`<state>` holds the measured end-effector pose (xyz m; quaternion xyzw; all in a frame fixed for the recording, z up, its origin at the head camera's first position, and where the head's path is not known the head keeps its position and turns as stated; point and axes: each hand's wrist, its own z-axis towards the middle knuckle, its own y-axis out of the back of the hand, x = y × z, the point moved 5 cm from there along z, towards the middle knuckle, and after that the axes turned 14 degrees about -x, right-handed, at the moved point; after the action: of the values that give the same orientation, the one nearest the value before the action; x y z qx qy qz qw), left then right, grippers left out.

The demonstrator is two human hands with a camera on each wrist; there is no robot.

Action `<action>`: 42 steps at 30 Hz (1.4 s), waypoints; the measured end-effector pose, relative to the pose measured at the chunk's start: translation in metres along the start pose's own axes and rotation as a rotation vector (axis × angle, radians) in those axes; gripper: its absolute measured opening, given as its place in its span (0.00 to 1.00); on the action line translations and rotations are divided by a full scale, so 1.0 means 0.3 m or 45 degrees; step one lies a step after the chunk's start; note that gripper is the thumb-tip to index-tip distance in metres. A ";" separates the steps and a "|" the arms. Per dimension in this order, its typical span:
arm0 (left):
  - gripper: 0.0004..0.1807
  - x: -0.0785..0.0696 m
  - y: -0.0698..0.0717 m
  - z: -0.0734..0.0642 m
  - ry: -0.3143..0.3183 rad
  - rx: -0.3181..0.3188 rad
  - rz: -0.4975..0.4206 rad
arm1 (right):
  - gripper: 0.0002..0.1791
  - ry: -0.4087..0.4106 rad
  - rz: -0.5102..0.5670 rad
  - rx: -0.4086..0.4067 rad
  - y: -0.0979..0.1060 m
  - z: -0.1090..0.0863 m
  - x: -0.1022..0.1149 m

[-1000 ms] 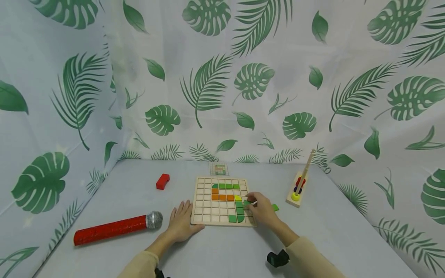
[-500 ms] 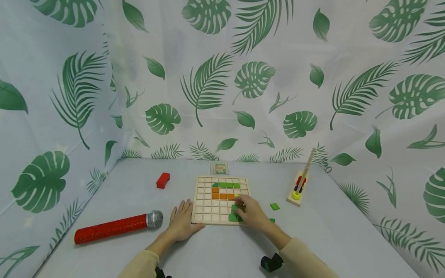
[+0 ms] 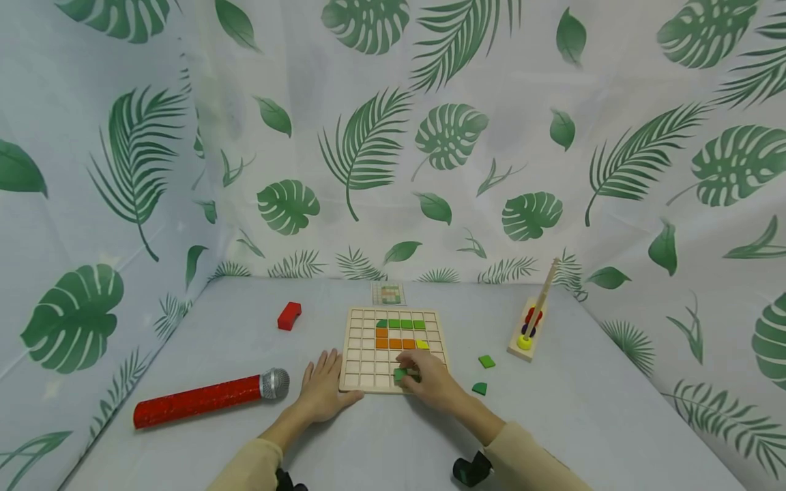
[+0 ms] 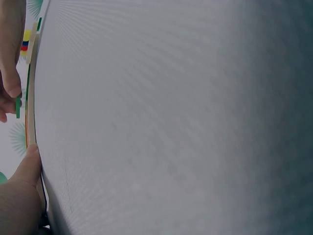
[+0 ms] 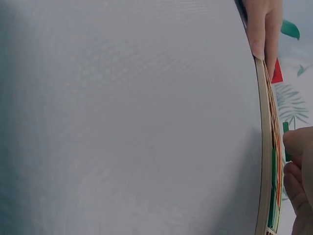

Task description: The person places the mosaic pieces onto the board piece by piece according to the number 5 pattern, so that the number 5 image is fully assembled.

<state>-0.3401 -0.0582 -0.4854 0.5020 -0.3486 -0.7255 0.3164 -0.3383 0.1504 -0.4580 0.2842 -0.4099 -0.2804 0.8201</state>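
A wooden grid board (image 3: 362,365) lies on the table, with green, orange and yellow tiles set in some of its cells. My left hand (image 3: 321,390) rests flat at the board's left edge, fingers straight and thumb along the near corner. My right hand (image 3: 432,383) pinches a green tile (image 3: 400,374) between thumb and fingers over the lower middle of the board. In the right wrist view that green tile (image 5: 286,128) stands on edge in the fingertips, above the board's surface. The right hand hides the board's lower right cells.
Two loose green tiles, a square one (image 3: 486,361) and a rounded one (image 3: 479,388), lie right of the board. A pattern card (image 3: 388,294) is behind it. A red block (image 3: 289,316) and red microphone (image 3: 202,401) lie left; a wooden bead stand (image 3: 523,341) stands right.
My right hand has moved left across the board, carrying the green tile. The two loose tiles at the right are now uncovered. My left hand has stayed on the board's edge.
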 end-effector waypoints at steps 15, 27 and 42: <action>0.50 0.000 0.000 0.000 -0.008 -0.001 -0.001 | 0.20 0.034 -0.023 0.018 -0.024 -0.012 -0.005; 0.50 -0.009 0.013 -0.001 -0.011 0.007 0.003 | 0.19 0.014 0.014 0.018 -0.016 -0.018 0.001; 0.49 -0.011 0.015 -0.002 -0.014 0.006 -0.006 | 0.12 -0.012 -0.031 -0.167 0.136 -0.046 -0.068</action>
<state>-0.3380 -0.0582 -0.4802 0.4997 -0.3509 -0.7281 0.3115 -0.3279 0.1957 -0.4470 0.2335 -0.3910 -0.3178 0.8316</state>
